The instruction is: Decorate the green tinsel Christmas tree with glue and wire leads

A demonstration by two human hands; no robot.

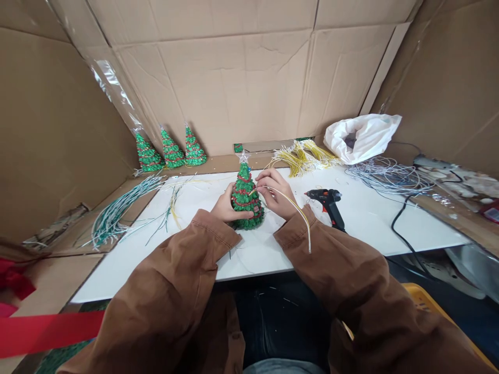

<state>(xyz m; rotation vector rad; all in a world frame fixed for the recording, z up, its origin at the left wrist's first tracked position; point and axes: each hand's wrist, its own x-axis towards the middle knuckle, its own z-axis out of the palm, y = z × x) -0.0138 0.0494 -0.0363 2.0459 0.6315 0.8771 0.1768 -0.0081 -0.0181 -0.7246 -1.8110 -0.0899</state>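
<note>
A small green Christmas tree [245,195] with red garland and a clear star on top stands on the white board in front of me. My left hand [226,206] is wrapped around its left side, thumb across the lower front. At the tree's right side, my right hand [275,192] pinches a yellow-and-white wire [298,208]. One end of the wire meets the tree's front; the other curves down over my right sleeve. A black hot glue gun [328,202] lies just right of my right hand.
Three similar trees [171,150] stand at the back left. Green-and-white wires [117,210] lie at left, yellow-and-white wire bundles [298,158] at the back. A white plastic bag [362,136] and tangled grey wires [390,175] are at right, near a black cord [394,226]. Cardboard walls surround the board.
</note>
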